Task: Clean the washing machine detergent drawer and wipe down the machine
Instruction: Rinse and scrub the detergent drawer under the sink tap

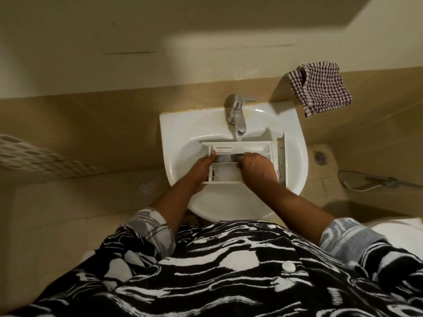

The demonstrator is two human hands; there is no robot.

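Detergent drawer [247, 147] in sink [178, 133] under tap [238, 110], mid-rinse. Left hand [202, 169] and right hand [255, 167] fingers clamped on it. Machine wipe-down likely pending; cloth [320, 88] right of tap.

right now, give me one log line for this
step: drawer cleaning | detergent drawer: in sink under tap | left hand: holds drawer edge | right hand: grips grey piece

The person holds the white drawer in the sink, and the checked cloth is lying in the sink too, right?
Not quite. The cloth is not in the sink; it hangs on the wall, up and right of the tap, as the head view shows. The left hand and right hand do hold the drawer in the sink.
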